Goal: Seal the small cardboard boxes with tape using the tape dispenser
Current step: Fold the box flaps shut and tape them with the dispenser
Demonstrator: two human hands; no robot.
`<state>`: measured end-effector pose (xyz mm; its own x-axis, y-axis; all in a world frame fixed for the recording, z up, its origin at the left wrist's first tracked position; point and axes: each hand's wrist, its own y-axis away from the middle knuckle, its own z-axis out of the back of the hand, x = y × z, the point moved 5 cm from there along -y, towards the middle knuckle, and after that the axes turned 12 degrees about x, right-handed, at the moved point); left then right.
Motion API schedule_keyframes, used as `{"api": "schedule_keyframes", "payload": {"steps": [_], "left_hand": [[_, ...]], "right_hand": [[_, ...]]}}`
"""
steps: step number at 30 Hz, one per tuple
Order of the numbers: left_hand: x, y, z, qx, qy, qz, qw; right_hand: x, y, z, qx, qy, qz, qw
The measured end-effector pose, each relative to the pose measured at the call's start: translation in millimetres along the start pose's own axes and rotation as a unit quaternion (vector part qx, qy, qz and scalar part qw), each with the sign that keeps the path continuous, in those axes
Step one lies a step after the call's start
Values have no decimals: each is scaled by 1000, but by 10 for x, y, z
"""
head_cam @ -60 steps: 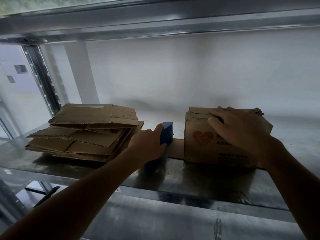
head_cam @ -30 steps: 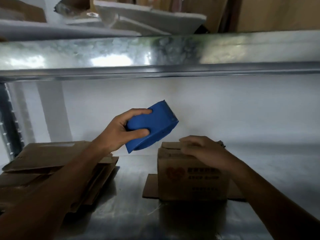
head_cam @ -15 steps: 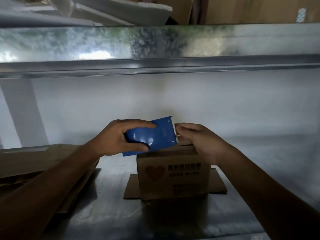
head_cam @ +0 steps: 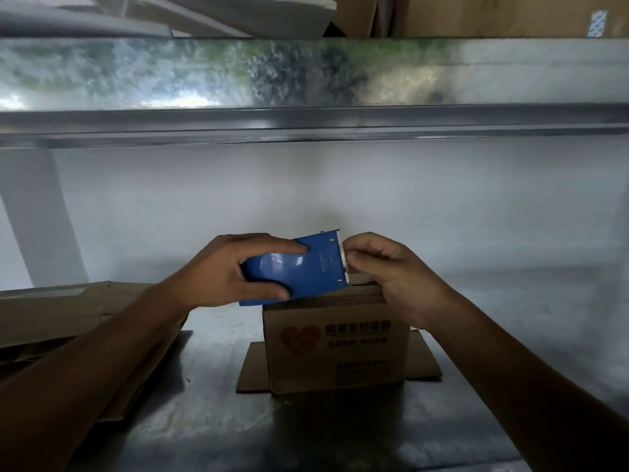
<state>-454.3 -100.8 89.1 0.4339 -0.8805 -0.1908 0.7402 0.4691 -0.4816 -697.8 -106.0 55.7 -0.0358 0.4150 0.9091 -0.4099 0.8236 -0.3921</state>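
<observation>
Left hand (head_cam: 221, 270) grips the blue tape dispenser (head_cam: 306, 267) just above the small cardboard box (head_cam: 335, 349) standing on the metal shelf (head_cam: 211, 420); right hand (head_cam: 391, 274), fingers curled, pinches the dispenser's toothed edge.

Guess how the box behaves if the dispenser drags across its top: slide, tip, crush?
Probably slides: the box stands on a shiny metal shelf. Unlikely to tip: it looks squat, and flaps splay out flat at its base on both sides. Top may give under pressure, since no tape shows on it; contents are hidden.
</observation>
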Motion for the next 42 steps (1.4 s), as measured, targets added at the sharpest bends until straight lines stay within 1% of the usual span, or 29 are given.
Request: {"api": "schedule_keyframes", "payload": {"steps": [3, 9, 14, 18, 20, 23, 25, 31, 34, 39, 42], "left_hand": [[69, 21, -7, -3, -18, 10, 1000], [85, 30, -46, -2, -67, 6, 998], [6, -3, -113, 19, -159, -16, 987], [-13, 8, -123, 27, -195, -9, 980], [-13, 19, -106, 38, -172, 17, 984], [21, 33, -82, 45, -89, 84, 991], [39, 20, -86, 58, -51, 111, 991], [40, -35, -86, 75, -63, 120, 988], [23, -32, -91, 74, -68, 123, 987], [29, -7, -73, 66, -45, 134, 988], [25, -17, -46, 82, -23, 155, 984]], "right_hand": [[-9, 30, 0, 11, -4, -12, 1000], [-7, 13, -55, 19, 18, 1, 1000], [-40, 4, -79, 49, 13, -38, 998], [-51, -7, -66, 57, 22, -64, 996], [-53, -8, -66, 62, 32, -70, 995], [-60, -2, -67, 70, 55, -74, 993], [-66, -8, -67, 77, 58, -80, 992], [-51, -46, -55, 85, 24, -106, 990], [-63, -45, -55, 89, 40, -118, 988], [-57, -43, -50, 63, 55, -85, 993], [-68, -32, -40, 41, 50, -69, 996]]}}
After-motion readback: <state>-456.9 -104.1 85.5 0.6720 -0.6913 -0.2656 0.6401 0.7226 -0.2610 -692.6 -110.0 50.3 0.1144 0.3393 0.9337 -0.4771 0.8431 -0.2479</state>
